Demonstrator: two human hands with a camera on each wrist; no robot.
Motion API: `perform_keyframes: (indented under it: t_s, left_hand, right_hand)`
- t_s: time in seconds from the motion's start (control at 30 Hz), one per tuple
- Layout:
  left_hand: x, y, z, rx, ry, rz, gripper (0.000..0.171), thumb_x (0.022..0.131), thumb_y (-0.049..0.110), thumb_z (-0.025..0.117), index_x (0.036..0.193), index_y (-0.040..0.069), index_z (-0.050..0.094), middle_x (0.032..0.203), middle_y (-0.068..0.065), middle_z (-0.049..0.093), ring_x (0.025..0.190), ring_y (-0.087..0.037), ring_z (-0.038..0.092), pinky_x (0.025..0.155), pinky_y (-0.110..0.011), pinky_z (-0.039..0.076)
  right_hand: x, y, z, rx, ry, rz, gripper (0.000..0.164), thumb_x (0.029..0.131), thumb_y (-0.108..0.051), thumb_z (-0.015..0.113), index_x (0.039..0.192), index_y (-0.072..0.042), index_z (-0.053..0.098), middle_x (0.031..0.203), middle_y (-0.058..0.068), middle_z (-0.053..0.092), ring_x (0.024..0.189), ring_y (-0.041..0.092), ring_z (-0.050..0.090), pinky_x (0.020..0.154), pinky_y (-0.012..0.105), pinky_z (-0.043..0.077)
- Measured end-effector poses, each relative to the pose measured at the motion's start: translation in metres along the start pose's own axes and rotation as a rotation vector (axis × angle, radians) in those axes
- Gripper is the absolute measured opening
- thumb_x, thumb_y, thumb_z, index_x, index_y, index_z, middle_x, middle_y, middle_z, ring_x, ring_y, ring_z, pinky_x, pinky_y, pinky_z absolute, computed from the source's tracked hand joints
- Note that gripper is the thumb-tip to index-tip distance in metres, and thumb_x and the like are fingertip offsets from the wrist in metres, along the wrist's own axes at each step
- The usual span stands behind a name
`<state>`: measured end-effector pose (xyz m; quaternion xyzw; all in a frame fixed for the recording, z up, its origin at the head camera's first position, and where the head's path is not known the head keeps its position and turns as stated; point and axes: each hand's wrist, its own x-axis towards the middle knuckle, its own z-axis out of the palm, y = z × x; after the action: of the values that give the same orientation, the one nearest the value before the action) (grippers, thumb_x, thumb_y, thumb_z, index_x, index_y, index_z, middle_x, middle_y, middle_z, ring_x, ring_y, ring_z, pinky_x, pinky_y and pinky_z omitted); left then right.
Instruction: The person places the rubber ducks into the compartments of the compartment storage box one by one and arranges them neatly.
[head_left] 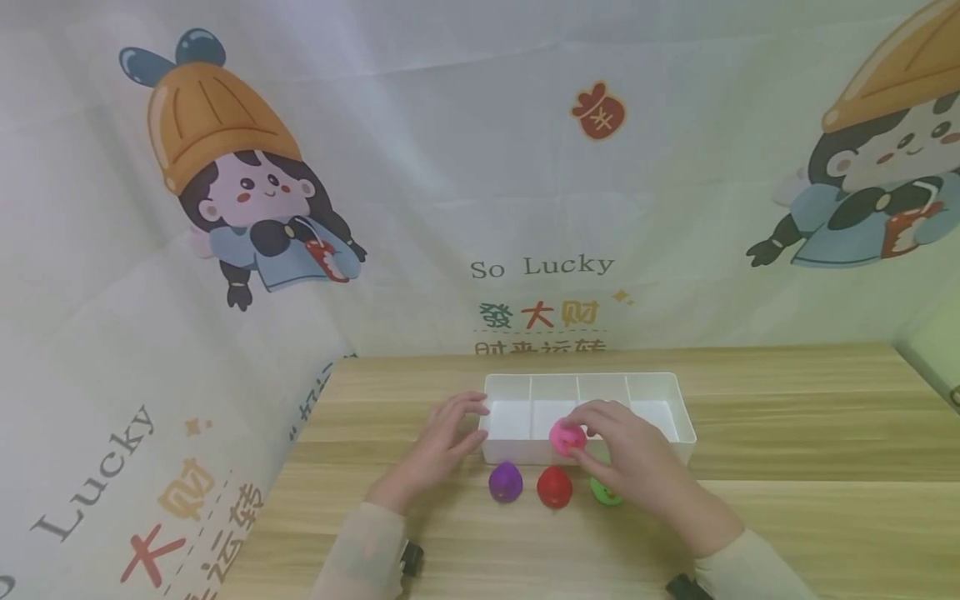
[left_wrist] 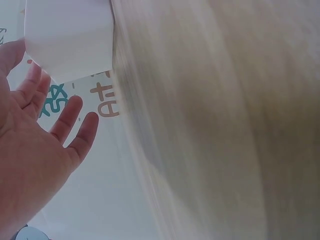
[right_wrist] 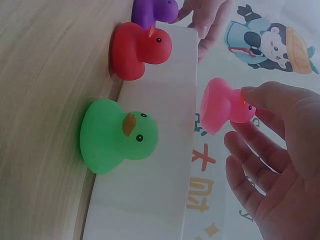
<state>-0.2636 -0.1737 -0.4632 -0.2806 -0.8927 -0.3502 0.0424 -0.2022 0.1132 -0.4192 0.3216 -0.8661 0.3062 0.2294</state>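
A pink rubber duck [right_wrist: 220,106] is pinched by its head between the thumb and fingers of my right hand [head_left: 637,454]. In the head view the duck overlaps the front wall of a white divided box [head_left: 517,452]; the right wrist view has it above the rim. My left hand [head_left: 442,442] is at the box's left end, fingers spread and fingertips right at the wall. In front of the box stand a purple duck [head_left: 506,482], a red duck [right_wrist: 131,52] and a green duck [right_wrist: 112,137]. In the head view my right hand partly hides the green one.
The box has several compartments in a row, split by thin white dividers [head_left: 531,408]. It stands on a wood-grain table [head_left: 787,417]. Behind and to the left hangs a pale printed cloth [head_left: 450,167] with cartoon figures and lettering.
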Motion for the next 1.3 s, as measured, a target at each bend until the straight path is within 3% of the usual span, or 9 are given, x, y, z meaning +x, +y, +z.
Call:
perform_keyframes:
  t_s: [0.3,0.57,0.77,1.3]
  left_hand:
    - [0.000,0.000,0.001,0.002,0.007,0.009,0.030,0.087,0.023,0.056,0.115,0.017,0.047,0.135,0.004,0.034,0.123,-0.014,0.020,0.099,-0.044,0.022]
    - [-0.001,0.002,0.000,0.005,0.010,0.003,0.029,0.088,0.024,0.055,0.115,0.017,0.048,0.135,0.005,0.034,0.124,-0.015,0.021,0.099,-0.045,0.023]
    - [0.000,0.001,0.000,0.002,0.011,0.002,0.029,0.087,0.025,0.055,0.115,0.018,0.048,0.134,0.007,0.034,0.123,-0.014,0.022,0.098,-0.045,0.023]
    - [-0.002,0.000,-0.001,0.003,-0.004,-0.002,0.031,0.088,0.030,0.053,0.116,0.019,0.047,0.136,0.005,0.033,0.124,-0.015,0.022,0.099,-0.047,0.023]
  right_hand:
    - [0.004,0.002,0.006,-0.015,-0.041,0.028,0.027,0.076,-0.026,0.069,0.101,-0.022,0.060,0.099,-0.014,0.055,0.087,0.009,0.051,0.072,0.023,0.046]
    - [0.008,0.001,0.009,-0.056,-0.023,0.022,0.027,0.073,-0.028,0.071,0.098,-0.024,0.061,0.097,-0.016,0.055,0.085,-0.001,0.047,0.070,0.018,0.045]
    - [0.012,0.002,0.013,-0.052,-0.023,0.015,0.025,0.075,-0.030,0.070,0.097,-0.023,0.061,0.098,-0.015,0.055,0.084,0.007,0.050,0.069,0.020,0.045]
    - [0.023,0.001,0.022,-0.033,-0.065,0.060,0.024,0.078,-0.034,0.066,0.099,-0.024,0.060,0.099,-0.014,0.055,0.084,0.009,0.051,0.068,0.023,0.046]
